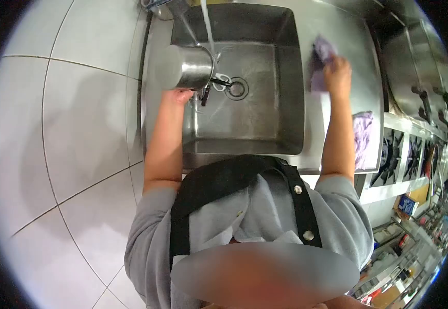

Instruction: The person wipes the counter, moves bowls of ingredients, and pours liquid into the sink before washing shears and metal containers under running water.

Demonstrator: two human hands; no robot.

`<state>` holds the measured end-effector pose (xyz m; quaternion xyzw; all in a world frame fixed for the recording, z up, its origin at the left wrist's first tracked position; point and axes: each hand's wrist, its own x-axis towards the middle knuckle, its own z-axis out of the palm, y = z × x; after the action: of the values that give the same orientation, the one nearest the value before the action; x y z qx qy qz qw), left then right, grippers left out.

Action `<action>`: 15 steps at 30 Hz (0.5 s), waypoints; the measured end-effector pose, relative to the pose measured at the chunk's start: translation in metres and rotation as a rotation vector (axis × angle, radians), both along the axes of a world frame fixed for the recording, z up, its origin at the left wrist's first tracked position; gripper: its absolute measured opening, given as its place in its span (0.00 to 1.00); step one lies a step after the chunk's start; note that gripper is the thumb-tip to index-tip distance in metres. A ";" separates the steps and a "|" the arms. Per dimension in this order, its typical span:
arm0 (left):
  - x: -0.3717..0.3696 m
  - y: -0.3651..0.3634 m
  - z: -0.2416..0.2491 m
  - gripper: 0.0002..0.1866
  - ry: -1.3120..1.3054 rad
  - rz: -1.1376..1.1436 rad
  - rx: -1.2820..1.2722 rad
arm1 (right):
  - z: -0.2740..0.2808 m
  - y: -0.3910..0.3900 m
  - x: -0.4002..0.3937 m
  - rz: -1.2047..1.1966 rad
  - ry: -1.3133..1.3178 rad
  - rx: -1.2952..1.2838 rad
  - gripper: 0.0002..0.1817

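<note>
Over the left side of the steel sink (244,123), my left hand (178,96) holds a steel pot (195,67), tilted on its side, from below. Water (207,26) runs from the faucet beside the pot. White-handled scissors (221,82) and dark utensils lie in the sink near the drain (237,88). On the steel counter right of the sink, my right hand (338,74) is closed on a purple cloth (325,49), part of which lies flat under it. Another purple cloth (363,139) lies nearer the front edge.
White tiles (85,113) stand at the left. The faucet (177,7) is at the sink's top left. A stove with black grates (389,157) adjoins the counter on the right, and shelves with several items (407,232) stand at lower right.
</note>
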<state>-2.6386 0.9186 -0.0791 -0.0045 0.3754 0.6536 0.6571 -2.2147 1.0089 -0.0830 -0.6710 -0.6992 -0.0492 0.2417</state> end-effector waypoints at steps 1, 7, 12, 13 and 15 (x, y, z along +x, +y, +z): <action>-0.001 0.009 -0.006 0.19 -0.009 -0.011 -0.020 | -0.027 -0.018 0.010 -0.107 -0.171 -0.083 0.23; 0.011 0.055 -0.041 0.29 1.198 -0.186 -0.195 | -0.024 -0.056 0.009 -0.132 0.006 -0.011 0.26; 0.022 0.104 -0.064 0.19 2.115 -0.347 0.149 | -0.033 -0.051 0.014 -0.134 0.069 -0.022 0.28; 0.024 0.107 -0.057 0.17 2.249 -0.359 0.141 | -0.032 -0.051 0.012 -0.174 0.047 -0.053 0.28; 0.025 0.109 -0.041 0.13 2.192 -0.382 0.135 | -0.024 -0.052 0.006 -0.253 0.000 -0.117 0.30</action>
<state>-2.6131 1.0272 -0.1200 0.6686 0.7105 0.2113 0.0590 -2.2083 0.9571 -0.1074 -0.7667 -0.6109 -0.0383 0.1939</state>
